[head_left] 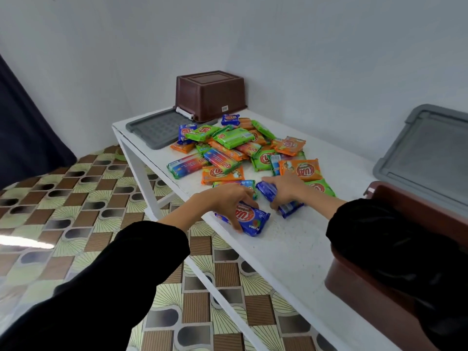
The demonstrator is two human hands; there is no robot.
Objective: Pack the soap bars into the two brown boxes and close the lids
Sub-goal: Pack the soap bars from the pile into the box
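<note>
Grips blue soap bar (pixel 250 220) at table (pixel 291 252) edge with left hand (pixel 226 200), fingers curled over it. Clamps right hand (pixel 285 190) round blue soap packets (pixel 291 208) alongside.

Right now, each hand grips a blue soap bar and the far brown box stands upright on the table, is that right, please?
Not quite: the head view shows the far brown box upside down, base up, on the table. Otherwise right: the left hand grips the nearer blue bar, the right hand the farther blue bar.
</note>
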